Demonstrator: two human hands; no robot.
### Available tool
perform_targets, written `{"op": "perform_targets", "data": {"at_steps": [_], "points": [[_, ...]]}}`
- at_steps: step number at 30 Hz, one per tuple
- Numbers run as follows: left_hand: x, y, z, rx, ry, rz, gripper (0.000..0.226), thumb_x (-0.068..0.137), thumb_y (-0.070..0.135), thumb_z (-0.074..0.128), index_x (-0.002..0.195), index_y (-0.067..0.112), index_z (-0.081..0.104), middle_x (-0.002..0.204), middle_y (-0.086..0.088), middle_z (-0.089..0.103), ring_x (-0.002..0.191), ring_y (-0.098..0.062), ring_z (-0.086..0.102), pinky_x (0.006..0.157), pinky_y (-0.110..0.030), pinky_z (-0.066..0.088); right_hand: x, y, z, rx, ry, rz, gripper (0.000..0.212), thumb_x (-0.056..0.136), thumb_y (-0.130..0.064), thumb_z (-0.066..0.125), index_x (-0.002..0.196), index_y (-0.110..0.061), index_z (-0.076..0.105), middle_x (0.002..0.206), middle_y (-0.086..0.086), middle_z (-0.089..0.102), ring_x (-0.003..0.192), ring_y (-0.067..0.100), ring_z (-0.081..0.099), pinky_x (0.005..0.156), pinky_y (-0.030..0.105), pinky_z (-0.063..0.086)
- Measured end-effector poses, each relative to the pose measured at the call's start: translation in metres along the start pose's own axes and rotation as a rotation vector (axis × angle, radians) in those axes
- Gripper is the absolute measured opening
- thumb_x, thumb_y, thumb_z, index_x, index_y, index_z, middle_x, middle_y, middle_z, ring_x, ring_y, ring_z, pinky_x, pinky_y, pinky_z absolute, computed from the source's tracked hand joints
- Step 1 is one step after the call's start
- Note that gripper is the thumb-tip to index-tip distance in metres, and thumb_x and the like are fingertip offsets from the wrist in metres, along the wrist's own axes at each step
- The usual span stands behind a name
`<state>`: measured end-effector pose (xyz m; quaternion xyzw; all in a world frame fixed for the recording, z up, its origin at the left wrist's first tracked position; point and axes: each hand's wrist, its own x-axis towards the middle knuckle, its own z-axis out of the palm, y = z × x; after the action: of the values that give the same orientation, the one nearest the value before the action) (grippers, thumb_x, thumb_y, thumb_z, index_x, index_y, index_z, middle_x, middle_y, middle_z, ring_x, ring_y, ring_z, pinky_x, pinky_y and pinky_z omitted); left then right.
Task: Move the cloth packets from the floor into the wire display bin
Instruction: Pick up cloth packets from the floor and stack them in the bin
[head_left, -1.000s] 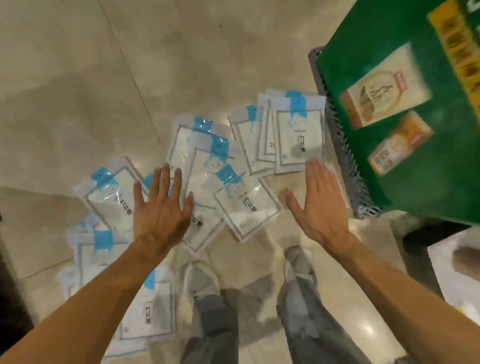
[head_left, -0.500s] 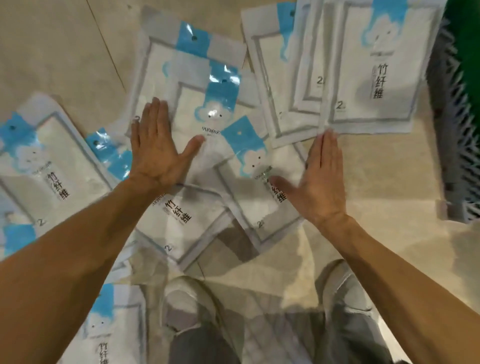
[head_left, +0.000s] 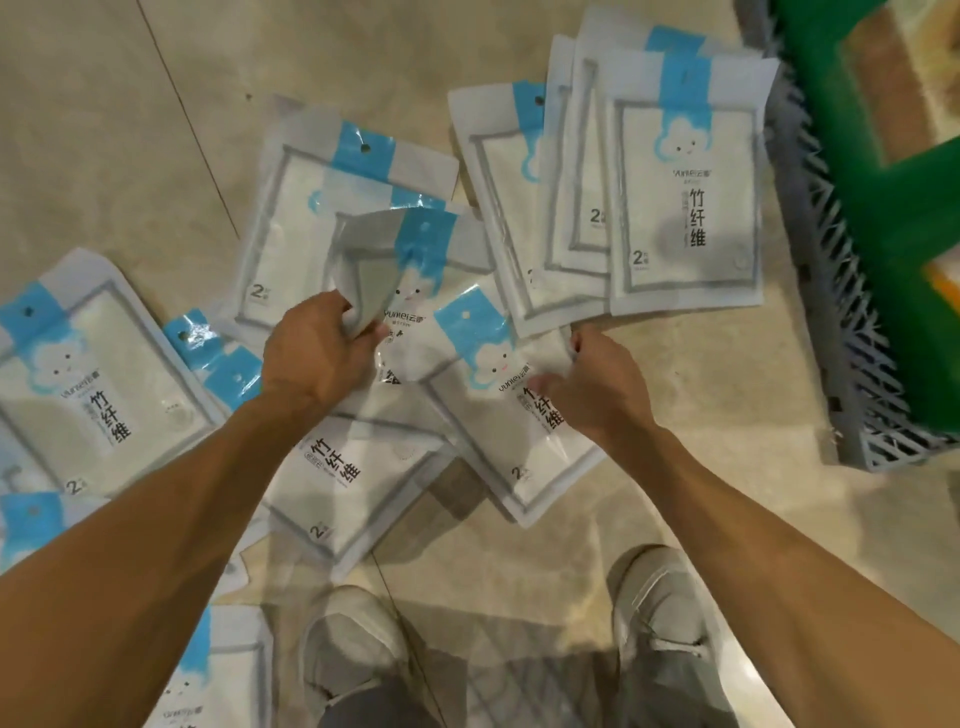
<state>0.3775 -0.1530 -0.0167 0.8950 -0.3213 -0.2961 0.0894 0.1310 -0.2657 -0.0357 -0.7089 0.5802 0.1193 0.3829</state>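
Plastic packet corner now lifted in left hand grip, flat 0.5 s ago; right hand pinches centre packet edge, so pickup begins.

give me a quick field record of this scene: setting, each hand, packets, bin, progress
setting: tiled floor, seen from above, person's shoes at bottom
left hand: left hand grips the folded-up corner of a centre packet
right hand: right hand pinches the edge of a tilted packet
packets: many scattered and overlapping on the floor, one stack beside the bin
bin: grey lattice bin at right, green panel above it
progress: no packet visibly in the bin
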Motion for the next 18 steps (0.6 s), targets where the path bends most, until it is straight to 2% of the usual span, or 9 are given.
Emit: {"op": "perform_targets", "data": {"at_steps": [3,5,7,9,11,12,15,17,18], "points": [[-0.006,-0.002,-0.003,-0.081,-0.023,0.006,0.03,0.095,0.037,0.068,0.09,0.01,0.056,0.083,-0.003,0.056,0.083,-0.027,0.05,0.071,-0.033,0.036,0.003,-0.003,-0.018,-0.076,-0.123,-0.047,0.049,0.087,-0.037,0.08,0.124,-0.015,0.058,0.116,0.004,0.067,0.109,0.029,0.063,0.082,0.036,0.046],[-0.011,-0.008,-0.008,-0.255,-0.045,-0.016,0.031,0.093,0.029,0.072,0.108,0.004,0.061,0.095,-0.009,0.062,0.089,-0.027,0.056,0.075,-0.035,0.043,-0.001,-0.001,-0.029,0.028,-0.202,-0.072,0.054,0.086,-0.033,0.083,0.131,-0.016,0.057,0.123,0.002,0.067,0.112,0.027,0.064,0.09,0.039,0.05],[-0.022,-0.017,-0.017,-0.402,-0.067,-0.065,0.032,0.09,0.02,0.076,0.115,0.01,0.058,0.097,-0.007,0.065,0.087,-0.026,0.058,0.075,-0.034,0.045,-0.011,0.003,-0.036,0.203,-0.297,-0.096,0.054,0.085,-0.025,0.085,0.132,-0.022,0.059,0.124,-0.003,0.07,0.112,0.021,0.067,0.098,0.044,0.053],[-0.034,-0.031,-0.028,-0.546,-0.089,-0.15,0.027,0.087,0.017,0.079,0.101,0.021,0.056,0.078,0.002,0.064,0.071,-0.022,0.059,0.061,-0.03,0.045,-0.028,0.007,-0.041,0.329,-0.357,-0.07,0.039,0.086,-0.017,0.083,0.119,-0.028,0.064,0.114,-0.005,0.074,0.105,0.017,0.071,0.097,0.044,0.055],[-0.049,-0.042,-0.048,-0.643,-0.083,-0.238,0.027,0.087,0.015,0.08,0.087,0.018,0.053,0.048,0.006,0.054,0.041,-0.014,0.049,0.038,-0.023,0.038,-0.048,0.0,-0.049,0.403,-0.355,-0.032,0.025,0.09,-0.016,0.08,0.109,-0.028,0.068,0.104,-0.005,0.078,0.096,0.015,0.074,0.091,0.038,0.057],[-0.058,-0.045,-0.061,-0.662,-0.074,-0.261,0.025,0.088,0.014,0.079,0.088,0.013,0.054,0.04,0.004,0.049,0.032,-0.009,0.041,0.032,-0.02,0.032,-0.058,-0.006,-0.055,0.447,-0.341,-0.015,0.02,0.091,-0.016,0.078,0.108,-0.025,0.07,0.101,-0.004,0.079,0.092,0.014,0.076,0.088,0.035,0.058],[-0.085,-0.048,-0.104,-0.75,-0.013,-0.302,0.019,0.088,0.012,0.077,0.091,0.008,0.059,0.036,0.004,0.049,0.026,-0.005,0.035,0.029,-0.016,0.028,-0.085,-0.03,-0.078,0.582,-0.28,0.023,0.016,0.093,-0.009,0.075,0.101,-0.023,0.074,0.09,-0.009,0.081,0.083,0.008,0.077,0.077,0.025,0.058],[-0.102,-0.045,-0.138,-0.782,0.035,-0.298,0.02,0.085,0.014,0.081,0.084,0.014,0.061,0.039,0.003,0.051,0.03,-0.011,0.037,0.033,-0.018,0.032,-0.1,-0.056,-0.102,0.638,-0.224,0.024,0.015,0.092,-0.008,0.076,0.095,-0.023,0.073,0.082,-0.011,0.08,0.075,0.005,0.075,0.069,0.021,0.056],[-0.11,-0.043,-0.157,-0.803,0.058,-0.304,0.021,0.082,0.017,0.084,0.083,0.017,0.064,0.046,-0.001,0.055,0.035,-0.017,0.041,0.038,-0.024,0.038,-0.107,-0.07,-0.117,0.666,-0.2,0.02,0.012,0.091,-0.008,0.076,0.094,-0.02,0.073,0.081,-0.009,0.08,0.073,0.006,0.074,0.066,0.021,0.056]]}}
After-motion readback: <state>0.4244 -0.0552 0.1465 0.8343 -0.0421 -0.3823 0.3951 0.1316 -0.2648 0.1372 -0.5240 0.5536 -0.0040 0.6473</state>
